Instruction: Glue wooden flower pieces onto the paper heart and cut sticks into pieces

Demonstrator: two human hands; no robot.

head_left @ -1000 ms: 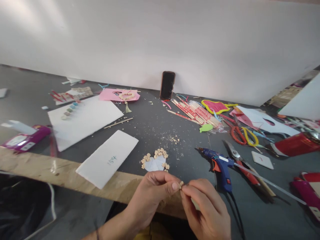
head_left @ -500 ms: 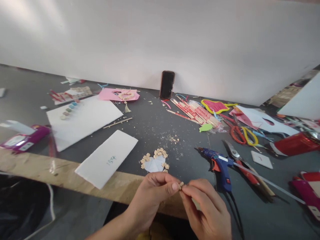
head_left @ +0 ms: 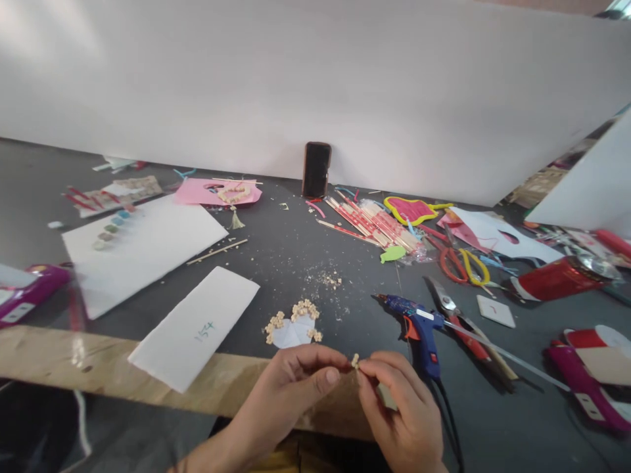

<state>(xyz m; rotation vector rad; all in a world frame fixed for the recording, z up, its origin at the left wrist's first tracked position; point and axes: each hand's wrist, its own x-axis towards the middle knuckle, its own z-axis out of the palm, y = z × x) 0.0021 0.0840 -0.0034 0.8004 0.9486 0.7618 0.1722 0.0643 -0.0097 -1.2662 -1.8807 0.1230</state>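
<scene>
A tiny pale wooden flower-like cluster [head_left: 355, 360] is pinched between the thumb and forefinger of my right hand [head_left: 407, 404]. My left hand [head_left: 296, 387] is close on the other side of it, with its thumb drawn away from the forefinger. That forefinger's tip is at the cluster's edge; whether it touches I cannot tell. Just beyond my hands lies a white paper heart [head_left: 294, 333], with similar pale clusters [head_left: 305, 308] along its upper left, top and right edges. My left hand hides part of its lower end.
A blue glue gun [head_left: 424, 323] lies right of my hands, beside red-handled pliers [head_left: 461, 325]. Left is a white slab marked 154 [head_left: 197, 325]. Wood crumbs [head_left: 329, 281] are scattered beyond the heart. A phone [head_left: 316, 169] leans on the wall; scissors [head_left: 463, 266] and a red can [head_left: 562, 276] are at right.
My left thumb has come off the small cluster, which now shows more fully in my right fingertips. The whole scene has shifted a little left as the camera turned.
</scene>
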